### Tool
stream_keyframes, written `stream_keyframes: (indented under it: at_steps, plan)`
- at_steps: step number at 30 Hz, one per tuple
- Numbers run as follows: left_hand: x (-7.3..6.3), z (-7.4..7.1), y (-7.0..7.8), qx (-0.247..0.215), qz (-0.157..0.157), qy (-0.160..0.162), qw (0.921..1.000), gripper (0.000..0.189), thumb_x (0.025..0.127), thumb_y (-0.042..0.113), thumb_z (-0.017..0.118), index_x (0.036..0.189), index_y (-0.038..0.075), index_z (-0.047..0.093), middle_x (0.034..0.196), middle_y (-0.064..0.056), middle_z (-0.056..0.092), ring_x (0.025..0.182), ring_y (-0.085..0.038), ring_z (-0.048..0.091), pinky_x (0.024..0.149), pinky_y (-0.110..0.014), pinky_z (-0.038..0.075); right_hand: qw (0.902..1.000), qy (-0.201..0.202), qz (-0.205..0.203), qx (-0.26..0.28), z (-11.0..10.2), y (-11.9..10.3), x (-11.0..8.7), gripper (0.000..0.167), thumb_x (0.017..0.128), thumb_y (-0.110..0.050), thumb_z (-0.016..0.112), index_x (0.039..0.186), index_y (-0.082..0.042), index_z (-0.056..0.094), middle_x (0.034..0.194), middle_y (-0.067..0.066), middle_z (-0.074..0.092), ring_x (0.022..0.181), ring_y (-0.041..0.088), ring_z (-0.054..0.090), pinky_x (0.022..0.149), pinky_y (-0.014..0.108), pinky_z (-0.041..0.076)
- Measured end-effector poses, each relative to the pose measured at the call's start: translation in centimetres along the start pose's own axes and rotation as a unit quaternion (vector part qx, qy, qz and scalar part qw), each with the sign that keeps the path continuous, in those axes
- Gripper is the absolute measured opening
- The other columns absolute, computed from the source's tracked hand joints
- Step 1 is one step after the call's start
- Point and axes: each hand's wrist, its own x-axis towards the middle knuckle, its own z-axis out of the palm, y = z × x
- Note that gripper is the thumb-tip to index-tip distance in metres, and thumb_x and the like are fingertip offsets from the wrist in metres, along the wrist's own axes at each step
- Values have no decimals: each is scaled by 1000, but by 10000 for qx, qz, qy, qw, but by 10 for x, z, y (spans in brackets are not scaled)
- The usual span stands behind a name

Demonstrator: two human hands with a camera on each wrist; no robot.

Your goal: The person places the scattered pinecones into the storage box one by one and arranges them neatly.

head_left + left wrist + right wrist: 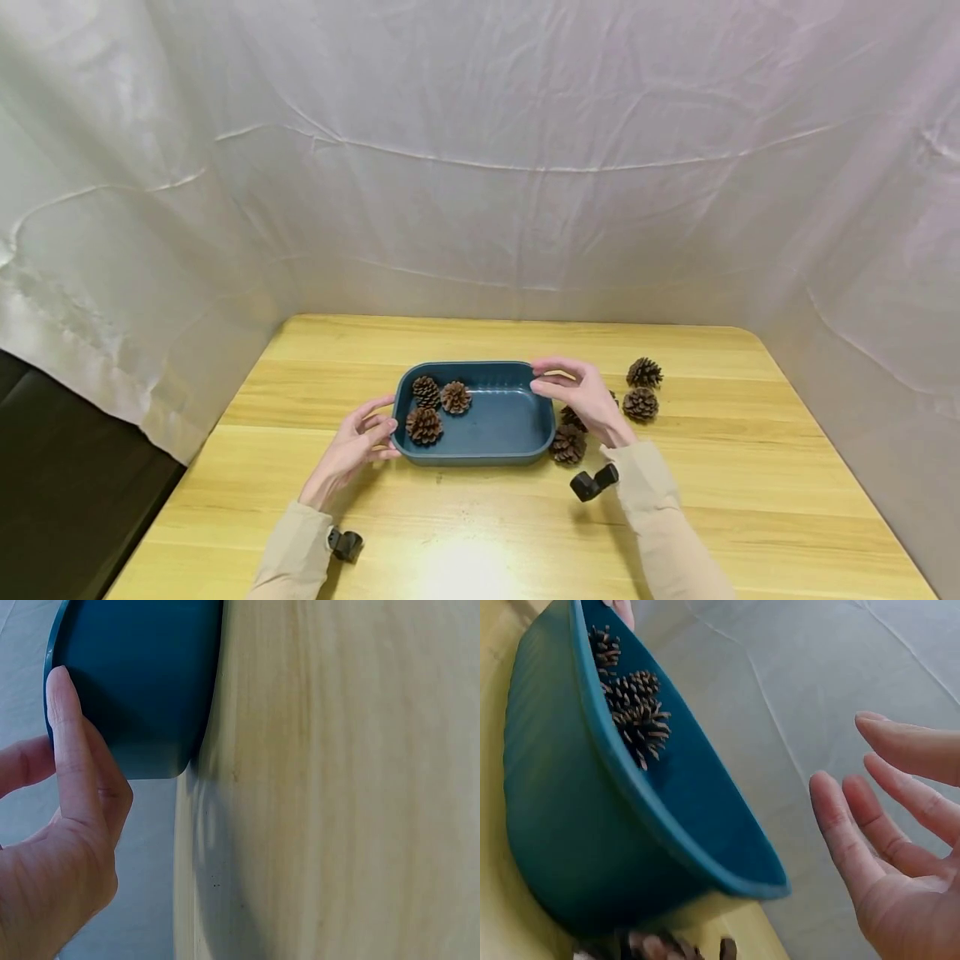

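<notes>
Nearest the wearer, at the bottom of the head view, a left sleeve and a right sleeve, both pale beige, reached in over the wooden table. A black device sat at the left wrist and a matching black fitting at the right. To the left, beside the table, lay a dark surface.

Past the cuffs, the left hand was clasped about the left end of a blue-green dish, its thumb at the rim. The right hand held nothing: its thumb and fingers were apart, hovering near the dish's far right corner, and the right wrist view showed a gap between them and the rim.

The dish rested on the table between the hands. Inside, toward its left end, were a large pinecone at the near side, a rounded pinecone behind it and a spread-scaled pinecone just to the right.

Outside the right end, one loose pinecone lay just beside the dish, with more cone partly hidden by the right hand. Farther right, a squat pinecone lay close to another cone beyond it. Behind the table's far edge hung a creased, pale curtain.
</notes>
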Motion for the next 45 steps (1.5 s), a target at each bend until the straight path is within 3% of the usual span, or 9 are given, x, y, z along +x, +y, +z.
stream_keyframes:
  at_steps: [8, 16, 22, 27, 31, 38, 45]
  plan:
    - [-1, 0, 1, -53, -13, -27, 10000, 61, 103, 8, 55, 155, -3, 26, 101, 1, 61, 72, -8, 64, 75, -29, 67, 9988, 301, -307, 255, -20, 8, -14, 37, 89, -3, 74, 124, -4, 66, 116, -4, 70, 106, 10, 69, 96, 24, 60]
    - [-1, 0, 2, -64, -6, -13, 10000, 61, 103, 8, 55, 155, -2, 26, 101, 0, 61, 72, -9, 63, 75, -29, 66, 9947, 520, -781, 413, -41, 23, -29, 43, 90, 4, 70, 128, 16, 56, 114, -6, 71, 101, 7, 70, 91, 24, 62]
    - [0, 0, 1, -90, -20, 2, 10000, 60, 103, 7, 55, 155, -2, 26, 101, 0, 61, 72, -9, 63, 75, -30, 66, 9927, 565, -981, 415, -51, 34, -39, 38, 90, 7, 68, 126, 16, 58, 113, -5, 73, 101, 8, 71, 92, 22, 62]
    - [0, 0, -1, -143, -29, 3, 9999, 61, 103, 6, 55, 155, -2, 25, 101, 0, 62, 72, -8, 64, 74, -28, 66, 9938, 681, -850, 237, -57, 40, -46, 40, 89, 7, 69, 126, 16, 56, 111, -7, 74, 101, 8, 71, 93, 20, 60]
    - [0, -1, -1, -153, -36, 17, 9999, 61, 103, 7, 55, 155, -2, 25, 101, 1, 62, 72, -8, 64, 73, -27, 66, 9955, 564, -756, 56, -60, 44, -52, 43, 88, 5, 70, 128, 15, 55, 113, -3, 74, 104, 9, 71, 94, 20, 60]
    - [0, -1, 0, -130, -49, 2, 9999, 61, 103, 7, 55, 155, -2, 25, 101, 1, 62, 73, -8, 64, 74, -27, 66, 9961, 151, -856, -135, -64, 54, -61, 42, 88, 7, 69, 127, 16, 54, 120, 16, 72, 107, 16, 71, 95, 23, 60]
    - [-1, -1, -1, -153, -63, -27, 9999, 61, 103, 7, 54, 155, -2, 25, 101, 1, 61, 73, -8, 63, 74, -28, 66, 9940, -190, -956, -494, -68, 61, -65, 40, 87, 8, 69, 125, 16, 57, 123, 16, 70, 110, 17, 71, 98, 24, 59]
